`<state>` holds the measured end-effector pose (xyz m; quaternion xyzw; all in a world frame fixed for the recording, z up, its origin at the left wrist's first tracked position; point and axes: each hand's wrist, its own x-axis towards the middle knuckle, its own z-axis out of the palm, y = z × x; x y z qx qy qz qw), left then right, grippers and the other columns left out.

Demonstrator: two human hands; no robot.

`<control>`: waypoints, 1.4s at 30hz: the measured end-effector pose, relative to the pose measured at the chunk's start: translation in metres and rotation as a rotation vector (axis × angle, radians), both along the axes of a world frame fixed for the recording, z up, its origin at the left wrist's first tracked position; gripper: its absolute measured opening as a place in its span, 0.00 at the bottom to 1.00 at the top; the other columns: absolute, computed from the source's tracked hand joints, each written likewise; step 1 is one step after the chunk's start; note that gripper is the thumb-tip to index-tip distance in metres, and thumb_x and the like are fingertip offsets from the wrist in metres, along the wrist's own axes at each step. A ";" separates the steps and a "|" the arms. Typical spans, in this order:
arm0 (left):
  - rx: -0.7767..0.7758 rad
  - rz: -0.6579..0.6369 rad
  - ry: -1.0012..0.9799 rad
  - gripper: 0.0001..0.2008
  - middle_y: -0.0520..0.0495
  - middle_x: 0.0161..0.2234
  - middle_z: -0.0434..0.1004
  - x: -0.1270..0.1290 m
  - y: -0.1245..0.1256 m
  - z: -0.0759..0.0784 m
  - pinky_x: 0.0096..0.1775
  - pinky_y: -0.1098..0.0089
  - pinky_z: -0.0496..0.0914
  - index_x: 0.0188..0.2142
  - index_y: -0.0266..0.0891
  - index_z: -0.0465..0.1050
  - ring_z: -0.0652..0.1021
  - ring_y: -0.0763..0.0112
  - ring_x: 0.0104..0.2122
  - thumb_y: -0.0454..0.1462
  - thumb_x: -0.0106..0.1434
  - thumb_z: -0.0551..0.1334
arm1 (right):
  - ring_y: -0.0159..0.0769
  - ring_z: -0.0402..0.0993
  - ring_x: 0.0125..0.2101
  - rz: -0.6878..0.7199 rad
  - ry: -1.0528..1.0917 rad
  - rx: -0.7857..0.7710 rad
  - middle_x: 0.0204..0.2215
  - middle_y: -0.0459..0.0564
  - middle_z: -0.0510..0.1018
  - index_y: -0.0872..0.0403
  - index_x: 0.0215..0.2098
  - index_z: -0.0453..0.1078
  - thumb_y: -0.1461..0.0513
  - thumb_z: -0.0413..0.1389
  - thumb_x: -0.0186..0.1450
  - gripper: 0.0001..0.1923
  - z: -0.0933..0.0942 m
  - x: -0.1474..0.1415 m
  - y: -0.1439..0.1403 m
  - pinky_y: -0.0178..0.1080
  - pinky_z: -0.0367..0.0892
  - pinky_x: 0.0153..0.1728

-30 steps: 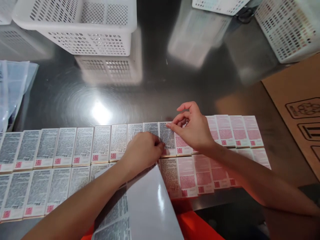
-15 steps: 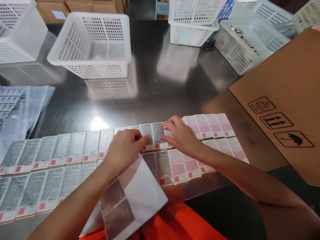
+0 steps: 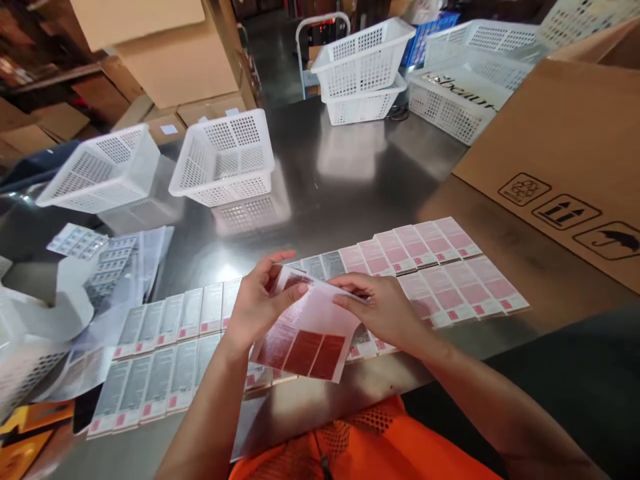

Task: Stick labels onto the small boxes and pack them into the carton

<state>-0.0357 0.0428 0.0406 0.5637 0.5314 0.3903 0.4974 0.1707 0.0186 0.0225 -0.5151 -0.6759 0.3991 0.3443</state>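
Note:
My left hand (image 3: 263,300) and my right hand (image 3: 383,303) pinch a label sheet (image 3: 320,320) between thumb and fingers, one at each side. The sheet is whitish and glossy, with dark red-brown rectangles along its lower edge, and it tilts above the table. Under and beside it lie two long rows of small flat boxes. Those on the left are grey-faced boxes (image 3: 183,383) with a red square at one end; those on the right are pink-faced boxes (image 3: 445,287). The sheet and my hands hide the middle of the rows.
White perforated baskets (image 3: 225,180) stand along the far side of the dark shiny table (image 3: 300,213). A large cardboard carton (image 3: 560,160) is at the right. Printed sheets and clear plastic (image 3: 150,253) lie at the left, near a yellow-and-black object (image 3: 30,433).
My hands have lifted off the boxes. The right hand now grips the label sheet too, and the sheet has risen and turned between both hands. The view has shifted left and up.

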 end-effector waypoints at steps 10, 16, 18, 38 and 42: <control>0.151 0.135 0.261 0.08 0.51 0.28 0.82 0.001 -0.036 0.000 0.30 0.73 0.69 0.32 0.41 0.80 0.78 0.70 0.27 0.43 0.57 0.68 | 0.37 0.78 0.36 -0.065 -0.156 0.428 0.34 0.46 0.83 0.50 0.39 0.77 0.58 0.62 0.65 0.06 0.017 -0.020 -0.011 0.40 0.67 0.40; 0.140 0.169 0.262 0.13 0.53 0.19 0.75 -0.007 -0.042 0.003 0.23 0.75 0.63 0.25 0.39 0.77 0.70 0.74 0.20 0.46 0.57 0.68 | 0.36 0.78 0.34 -0.036 -0.156 0.453 0.32 0.44 0.83 0.49 0.38 0.77 0.59 0.59 0.67 0.05 0.014 -0.025 -0.018 0.40 0.66 0.38; 0.136 0.177 0.282 0.14 0.55 0.17 0.72 -0.008 -0.042 0.003 0.22 0.75 0.61 0.23 0.39 0.75 0.68 0.75 0.19 0.47 0.56 0.68 | 0.36 0.78 0.34 -0.045 -0.166 0.460 0.32 0.44 0.84 0.48 0.39 0.77 0.58 0.58 0.68 0.06 0.013 -0.026 -0.020 0.40 0.67 0.38; -0.054 0.246 -0.182 0.19 0.48 0.29 0.79 -0.003 -0.046 -0.003 0.35 0.72 0.71 0.38 0.37 0.78 0.77 0.70 0.30 0.51 0.59 0.66 | 0.40 0.70 0.57 -0.107 -0.298 0.756 0.52 0.50 0.77 0.49 0.38 0.74 0.66 0.51 0.68 0.10 -0.010 -0.052 -0.032 0.46 0.69 0.56; -0.162 0.358 -0.208 0.19 0.53 0.20 0.71 -0.026 -0.027 -0.008 0.23 0.76 0.66 0.33 0.35 0.77 0.70 0.75 0.21 0.51 0.55 0.68 | 0.35 0.62 0.62 0.261 -0.381 0.849 0.55 0.42 0.76 0.46 0.33 0.75 0.62 0.51 0.70 0.12 -0.001 -0.030 -0.044 0.40 0.65 0.60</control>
